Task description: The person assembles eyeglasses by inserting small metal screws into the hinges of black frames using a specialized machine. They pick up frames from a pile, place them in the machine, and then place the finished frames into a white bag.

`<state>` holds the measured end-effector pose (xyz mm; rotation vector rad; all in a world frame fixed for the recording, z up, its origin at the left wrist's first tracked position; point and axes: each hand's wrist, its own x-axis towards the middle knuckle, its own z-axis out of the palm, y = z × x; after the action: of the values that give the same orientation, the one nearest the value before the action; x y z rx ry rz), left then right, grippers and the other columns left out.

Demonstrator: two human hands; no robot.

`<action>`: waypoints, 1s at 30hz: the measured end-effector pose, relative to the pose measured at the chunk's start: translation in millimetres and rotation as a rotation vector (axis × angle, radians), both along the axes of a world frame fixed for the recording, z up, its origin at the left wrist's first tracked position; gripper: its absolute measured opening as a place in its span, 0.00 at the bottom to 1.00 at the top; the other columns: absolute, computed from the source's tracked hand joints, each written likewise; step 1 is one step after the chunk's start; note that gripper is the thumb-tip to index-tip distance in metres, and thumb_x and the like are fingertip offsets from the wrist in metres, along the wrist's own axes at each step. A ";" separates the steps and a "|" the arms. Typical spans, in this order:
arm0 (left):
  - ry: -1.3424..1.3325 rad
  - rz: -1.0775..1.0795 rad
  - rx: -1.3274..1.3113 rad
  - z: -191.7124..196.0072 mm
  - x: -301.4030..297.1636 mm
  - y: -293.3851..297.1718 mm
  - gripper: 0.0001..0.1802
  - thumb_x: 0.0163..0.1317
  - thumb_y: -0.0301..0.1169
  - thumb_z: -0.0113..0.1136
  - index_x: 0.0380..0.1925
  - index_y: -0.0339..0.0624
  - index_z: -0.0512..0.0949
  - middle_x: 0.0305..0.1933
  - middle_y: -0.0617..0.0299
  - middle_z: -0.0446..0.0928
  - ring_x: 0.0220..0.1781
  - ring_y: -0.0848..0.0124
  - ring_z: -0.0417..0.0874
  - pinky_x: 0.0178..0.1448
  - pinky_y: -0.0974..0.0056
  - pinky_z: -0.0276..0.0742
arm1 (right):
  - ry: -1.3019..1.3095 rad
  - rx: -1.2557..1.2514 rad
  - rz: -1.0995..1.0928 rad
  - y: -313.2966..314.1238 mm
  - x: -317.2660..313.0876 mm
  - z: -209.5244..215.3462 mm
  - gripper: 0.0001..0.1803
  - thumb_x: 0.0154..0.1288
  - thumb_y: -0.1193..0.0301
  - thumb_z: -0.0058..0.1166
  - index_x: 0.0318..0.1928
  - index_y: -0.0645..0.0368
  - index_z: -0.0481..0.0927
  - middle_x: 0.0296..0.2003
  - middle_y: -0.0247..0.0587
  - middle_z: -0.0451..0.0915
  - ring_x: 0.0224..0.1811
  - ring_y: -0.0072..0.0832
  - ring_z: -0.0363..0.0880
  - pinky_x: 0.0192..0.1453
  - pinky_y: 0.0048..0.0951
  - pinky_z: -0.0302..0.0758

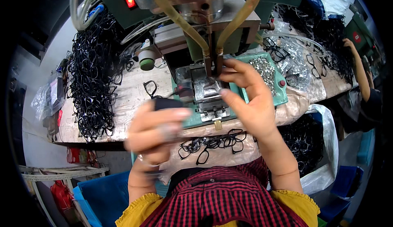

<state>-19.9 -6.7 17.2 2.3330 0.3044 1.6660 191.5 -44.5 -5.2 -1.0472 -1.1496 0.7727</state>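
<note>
Here left hand [157, 131] fingers pinch a black frame piece [168, 103] lying crosswise; right hand [247, 100] fingers pinch at the press [208, 90].

- I see my left hand [157, 131] holding a black piece, blurred.
- My right hand [247, 100] sits over the grey metal fixture [206, 92] of a green machine [123, 2].
- The machine's lit switch [130, 1] is red.
- Two hoses [180, 20] over it are amber and translucent.
- The tray [282, 92] is teal green with a red knob; the small parts [264, 69] in it are silver.
- I make out black eyeglass frames [94, 75] heaped on the pale, worn bench [131, 100].
- More black frames [215, 141] lie on a beige sheet near me.
- My apron [221, 198] is red-and-black check; my sleeves [135, 212] are mustard yellow.
- The crate [106, 194] below is blue.
</note>
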 end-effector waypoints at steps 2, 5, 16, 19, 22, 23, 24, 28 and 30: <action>0.159 -0.197 0.015 -14.0 11.5 9.1 0.10 0.54 0.28 0.63 0.37 0.47 0.85 0.47 0.56 0.85 0.30 0.63 0.81 0.36 0.59 0.75 | -0.412 -0.015 -0.151 7.7 28.5 -11.2 0.15 0.56 0.75 0.60 0.45 0.62 0.83 0.50 0.46 0.82 0.55 0.40 0.79 0.63 0.36 0.71; 0.254 -0.237 0.033 -29.0 27.7 19.5 0.13 0.47 0.30 0.64 0.36 0.46 0.85 0.47 0.63 0.85 0.25 0.64 0.71 0.46 0.55 0.74 | -1.050 -0.213 -0.566 10.1 78.5 -64.7 0.14 0.53 0.70 0.65 0.42 0.58 0.86 0.54 0.54 0.79 0.62 0.50 0.72 0.66 0.45 0.68; 0.283 -0.128 -0.040 -42.9 25.7 3.4 0.10 0.54 0.32 0.69 0.38 0.47 0.85 0.49 0.63 0.85 0.31 0.66 0.78 0.60 0.50 0.74 | -1.328 0.066 -0.321 36.1 90.7 -86.2 0.11 0.56 0.75 0.59 0.41 0.58 0.77 0.58 0.46 0.76 0.66 0.45 0.69 0.58 0.47 0.72; 0.262 0.094 -0.102 -49.8 15.4 -31.1 0.14 0.57 0.35 0.69 0.43 0.48 0.83 0.56 0.55 0.82 0.58 0.55 0.81 0.68 0.48 0.69 | -1.230 0.179 -0.437 45.9 115.7 -93.1 0.11 0.59 0.78 0.57 0.44 0.58 0.81 0.51 0.47 0.81 0.57 0.46 0.77 0.58 0.40 0.74; 0.338 0.701 0.038 -67.4 -39.3 -53.6 0.16 0.55 0.30 0.69 0.45 0.53 0.83 0.57 0.57 0.80 0.56 0.58 0.80 0.65 0.52 0.67 | -0.408 -0.040 -0.541 10.3 115.9 -98.0 0.11 0.70 0.76 0.52 0.50 0.61 0.82 0.47 0.41 0.83 0.51 0.32 0.81 0.56 0.29 0.75; 0.285 0.899 -0.020 -62.5 -53.5 -46.0 0.12 0.55 0.25 0.68 0.40 0.48 0.84 0.51 0.58 0.82 0.51 0.59 0.81 0.60 0.54 0.69 | -0.118 -0.120 -0.573 -2.5 116.9 -97.6 0.12 0.73 0.74 0.51 0.51 0.62 0.82 0.47 0.40 0.84 0.50 0.27 0.80 0.55 0.26 0.75; -0.037 0.838 -0.192 -58.4 -62.5 -24.9 0.08 0.55 0.22 0.67 0.37 0.41 0.84 0.48 0.57 0.82 0.50 0.60 0.80 0.58 0.58 0.70 | 0.055 -0.073 -0.553 -12.2 122.6 -103.9 0.12 0.73 0.74 0.50 0.51 0.63 0.82 0.46 0.39 0.83 0.49 0.25 0.80 0.54 0.25 0.75; 0.112 0.864 -0.472 -52.8 -89.8 49.6 0.08 0.56 0.25 0.68 0.37 0.39 0.84 0.37 0.58 0.80 0.36 0.65 0.79 0.41 0.62 0.73 | 0.215 -0.073 -0.597 5.9 109.4 -117.8 0.10 0.71 0.73 0.55 0.48 0.64 0.83 0.42 0.37 0.83 0.42 0.21 0.79 0.48 0.21 0.76; 0.473 0.999 -0.705 -97.8 -98.6 97.6 0.16 0.53 0.40 0.71 0.37 0.41 0.85 0.29 0.55 0.81 0.30 0.59 0.82 0.35 0.58 0.75 | 0.188 -0.064 -0.577 30.1 83.5 -101.6 0.09 0.69 0.74 0.58 0.46 0.64 0.83 0.40 0.35 0.83 0.40 0.20 0.79 0.47 0.20 0.75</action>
<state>-118.6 90.9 -80.6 2.0122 2.0151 0.9092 275.0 -14.4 -106.8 -1.2511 -0.6151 0.4351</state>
